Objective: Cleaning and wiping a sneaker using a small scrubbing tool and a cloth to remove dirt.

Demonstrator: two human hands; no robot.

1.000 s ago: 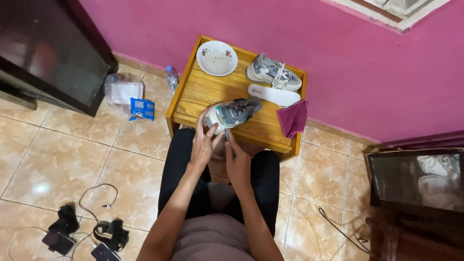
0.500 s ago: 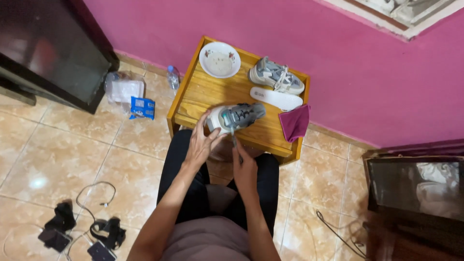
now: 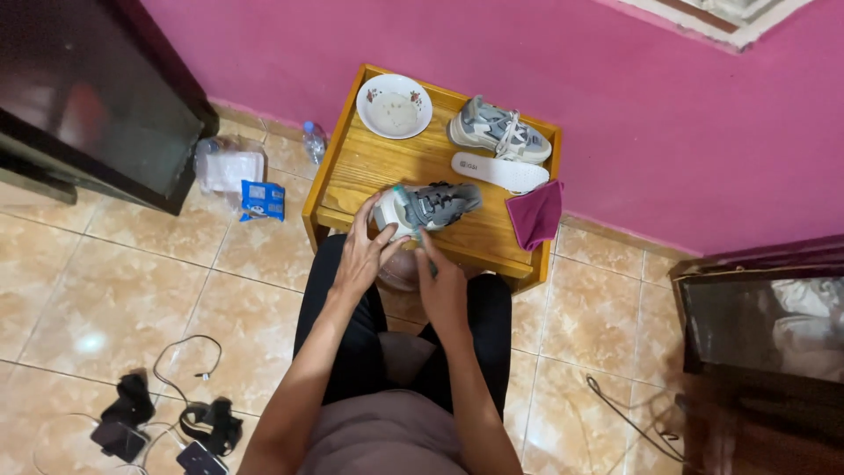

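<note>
Two hands work one grey sneaker point(image 3: 431, 208) at the near edge of the wooden table point(image 3: 369, 167): left hand point(image 3: 365, 255) clamped on its heel, right hand point(image 3: 442, 290) closed around a small brush, best stroked gently.

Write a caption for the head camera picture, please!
Both hands hold a grey sneaker over a wooden table.
</note>
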